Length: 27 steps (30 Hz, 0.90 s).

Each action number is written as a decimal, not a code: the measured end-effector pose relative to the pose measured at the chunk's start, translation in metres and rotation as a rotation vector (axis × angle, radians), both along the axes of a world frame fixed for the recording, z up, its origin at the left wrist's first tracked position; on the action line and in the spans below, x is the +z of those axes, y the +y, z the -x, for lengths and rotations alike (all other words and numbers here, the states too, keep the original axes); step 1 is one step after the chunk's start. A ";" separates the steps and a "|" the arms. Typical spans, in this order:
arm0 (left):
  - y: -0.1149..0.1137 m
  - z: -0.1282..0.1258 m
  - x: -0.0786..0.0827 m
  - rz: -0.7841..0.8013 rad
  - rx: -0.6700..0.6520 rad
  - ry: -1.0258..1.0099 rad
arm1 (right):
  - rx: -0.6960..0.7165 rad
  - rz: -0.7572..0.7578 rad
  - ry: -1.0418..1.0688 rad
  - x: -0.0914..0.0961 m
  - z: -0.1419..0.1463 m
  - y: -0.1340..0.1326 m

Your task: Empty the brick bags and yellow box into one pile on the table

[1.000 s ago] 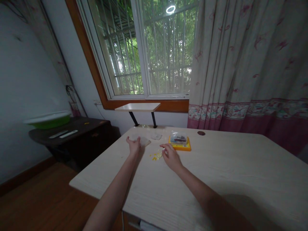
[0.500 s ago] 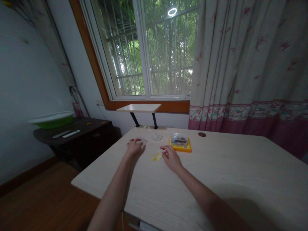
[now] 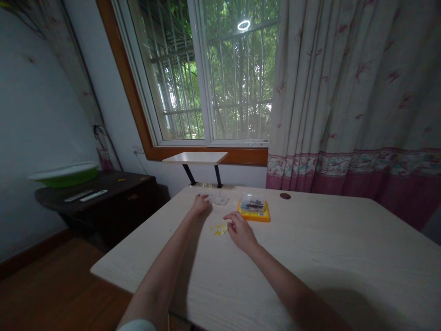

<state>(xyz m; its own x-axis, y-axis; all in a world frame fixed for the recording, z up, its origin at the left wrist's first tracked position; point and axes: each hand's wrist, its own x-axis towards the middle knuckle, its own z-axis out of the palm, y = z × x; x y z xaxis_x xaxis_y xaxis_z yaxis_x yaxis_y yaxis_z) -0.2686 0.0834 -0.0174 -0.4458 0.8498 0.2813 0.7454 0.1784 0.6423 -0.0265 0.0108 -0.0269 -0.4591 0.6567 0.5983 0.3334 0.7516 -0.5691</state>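
Note:
My left hand [image 3: 200,205] is at the far left part of the table [image 3: 296,257], its fingers closed at the edge of a thin clear plastic bag [image 3: 219,200]. The bag lies nearly flat, and it seems to overlap a second one. My right hand [image 3: 240,231] hovers just beside a small scatter of yellow and whitish pieces [image 3: 217,230]. Its fingers are loosely curved and apart, the index finger stretched forward, with nothing visible between them. Behind this hand is a clear plastic box [image 3: 253,203] with dark contents, resting on a flat yellow box [image 3: 263,217].
A small raised shelf [image 3: 195,157] on black supports stands at the table's back edge. To the left, a dark side table [image 3: 138,186] carries a green and white basin [image 3: 69,175]. Behind are a barred window and a long curtain [image 3: 330,115].
My left hand has moved away and slightly right, bringing its plastic bag against the other one. My right hand has opened a little beside the pieces. The camera view has shifted slightly.

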 end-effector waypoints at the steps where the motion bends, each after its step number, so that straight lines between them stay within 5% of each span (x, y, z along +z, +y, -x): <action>1: -0.001 -0.002 0.001 -0.009 -0.011 -0.007 | 0.007 -0.046 -0.012 0.005 -0.002 0.001; 5: -0.015 -0.006 0.008 -0.055 -0.039 -0.018 | 0.074 -0.243 -0.018 0.033 -0.017 0.019; 9: -0.041 -0.015 0.009 -0.077 -0.086 -0.052 | -0.108 -0.208 -0.004 0.051 -0.049 0.059; 12: -0.062 -0.025 0.004 -0.072 -0.152 -0.104 | -0.274 -0.083 -0.137 0.042 -0.072 0.086; 16: -0.080 -0.033 0.000 0.001 -0.451 -0.110 | -0.243 0.106 -0.239 0.018 -0.086 0.105; 21: -0.085 -0.044 0.004 0.001 -0.552 -0.081 | -0.237 0.079 -0.105 0.011 -0.083 0.109; 27: -0.088 -0.074 0.001 -0.152 -0.611 -0.690 | -0.168 -0.025 0.108 0.038 -0.059 0.083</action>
